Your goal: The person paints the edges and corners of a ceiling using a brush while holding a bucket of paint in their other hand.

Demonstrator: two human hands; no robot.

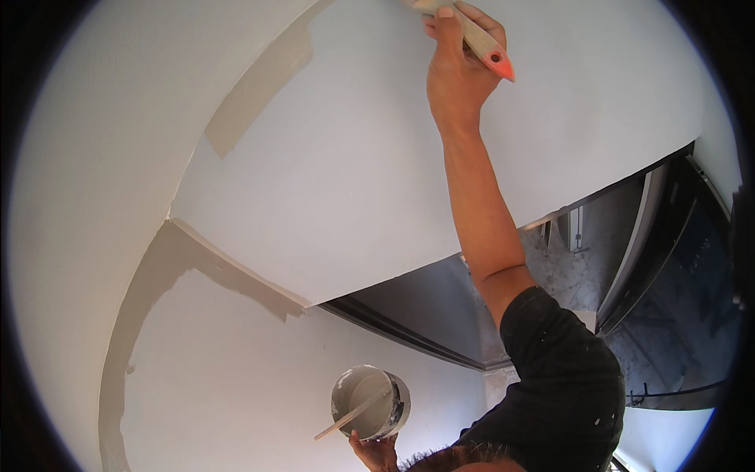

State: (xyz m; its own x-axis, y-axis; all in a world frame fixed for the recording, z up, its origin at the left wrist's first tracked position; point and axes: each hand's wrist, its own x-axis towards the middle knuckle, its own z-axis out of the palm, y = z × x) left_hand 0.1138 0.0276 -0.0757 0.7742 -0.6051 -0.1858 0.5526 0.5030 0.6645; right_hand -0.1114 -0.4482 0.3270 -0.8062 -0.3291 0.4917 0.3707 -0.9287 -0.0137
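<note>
My right hand (458, 82) reaches high against the pale wall (370, 141), its fingers closed round a paintbrush (481, 41). The brush handle is light with a red tip and a hanging hole; its bristles are mostly cut off by the top edge. Low in the picture, my left hand (376, 452) holds a paint-smeared bucket (402, 403) from underneath. Greyish-beige paint (366, 389) lies inside it. A wooden stick (342, 422) leans in the bucket and sticks out over the rim toward the left.
Greyish-beige painted bands (263, 90) follow the edge between the wall and the adjoining white surface (94, 141). Another such band (157, 259) bends round the corner at left. A dark-framed opening (409, 315) lies below the wall, with dark glass panels (676, 291) at right.
</note>
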